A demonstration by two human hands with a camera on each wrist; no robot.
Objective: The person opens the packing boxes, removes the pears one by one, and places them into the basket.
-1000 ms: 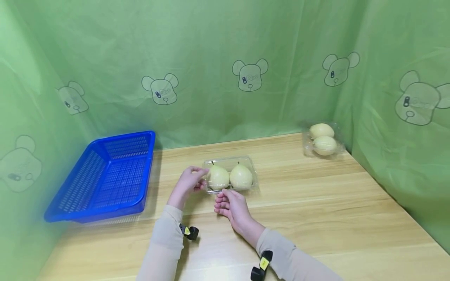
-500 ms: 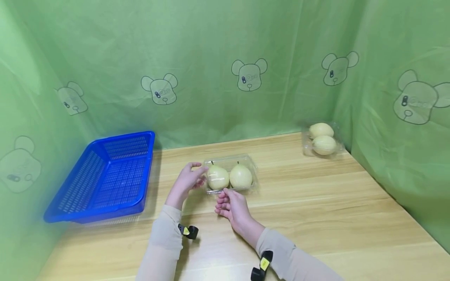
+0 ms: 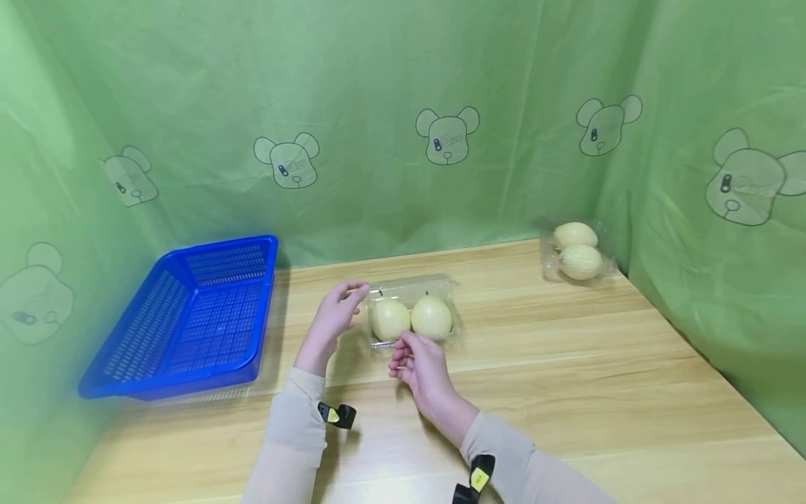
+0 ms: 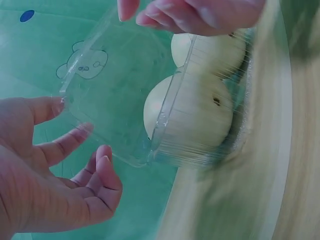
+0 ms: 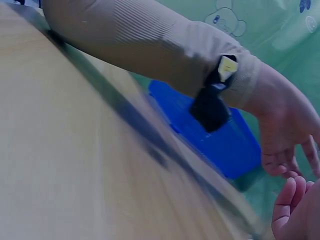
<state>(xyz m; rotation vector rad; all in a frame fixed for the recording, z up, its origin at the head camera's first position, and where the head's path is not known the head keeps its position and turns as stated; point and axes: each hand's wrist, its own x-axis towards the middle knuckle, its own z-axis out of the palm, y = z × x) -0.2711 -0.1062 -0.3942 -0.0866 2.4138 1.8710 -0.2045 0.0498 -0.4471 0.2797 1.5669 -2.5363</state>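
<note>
Left hand (image 3: 329, 320) higher, loose against lid (image 4: 117, 97)

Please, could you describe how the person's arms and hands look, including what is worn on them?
The left sleeve and right sleeve are long and pale beige. Strapped over each is a black device, left device and right device, with a yellow label whose print is unreadable. The left hand and right hand show no gloves.

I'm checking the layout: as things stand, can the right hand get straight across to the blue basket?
Probably not straight across: the left hand and its sleeve lie between the right hand and blue basket.
</note>
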